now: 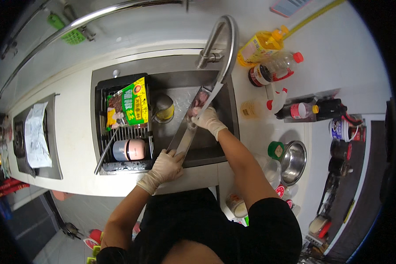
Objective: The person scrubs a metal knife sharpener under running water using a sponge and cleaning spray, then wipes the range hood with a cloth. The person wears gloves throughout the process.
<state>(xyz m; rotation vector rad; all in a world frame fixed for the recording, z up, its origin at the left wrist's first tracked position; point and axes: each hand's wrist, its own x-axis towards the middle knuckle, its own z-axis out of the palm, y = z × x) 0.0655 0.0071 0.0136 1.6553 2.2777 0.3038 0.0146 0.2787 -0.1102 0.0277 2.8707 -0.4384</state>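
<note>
My left hand (166,166), in a pale disposable glove, grips the near end of a long, narrow metal trough-like piece (178,138) slanting across the sink (171,138). Pink raw meat (201,99) lies toward its far end. My right hand (209,121), gloved likewise, reaches to the meat; its fingertips are partly hidden, so I cannot tell whether they grip it. From the curved faucet (229,49) a whitish stream of water runs down past the right hand. In the basin, left of the metal piece, stands a round container with a yellow band (165,110).
A black rack (97,132) on the sink's left bears a green-yellow food packet (132,105) and a pink-grey lidded jar (129,150). Right of the sink are an oil bottle (259,48), a clear bottle (282,64) and a steel bowl (293,163). A cooktop (54,138) lies far left.
</note>
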